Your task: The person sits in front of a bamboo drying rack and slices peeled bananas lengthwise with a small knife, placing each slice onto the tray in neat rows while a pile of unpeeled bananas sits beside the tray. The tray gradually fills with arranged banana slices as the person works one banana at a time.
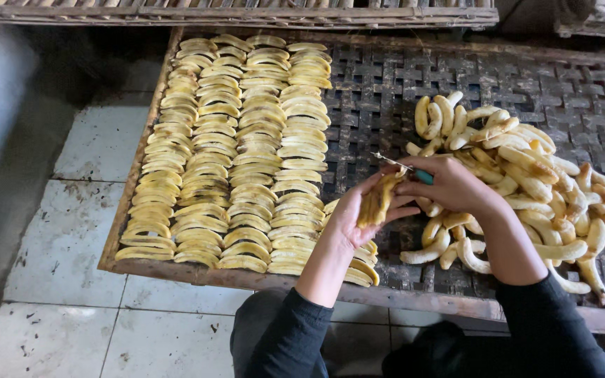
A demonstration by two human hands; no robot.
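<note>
The left hand (356, 213) cups a peeled banana (378, 199) while the right hand (449, 183) presses a teal-handled knife (406, 168) to it — over a woven drying rack (386, 105) bearing sliced rows (239, 154) and a whole-banana pile (526, 182).

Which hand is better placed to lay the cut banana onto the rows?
Probably the left hand: it cradles the banana beside the rows, while the right hand holds the knife.

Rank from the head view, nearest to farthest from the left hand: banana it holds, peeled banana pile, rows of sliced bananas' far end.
1. Held banana, in the left hand.
2. Peeled banana pile, to its right.
3. Sliced rows' far end, top of the woven tray.
</note>
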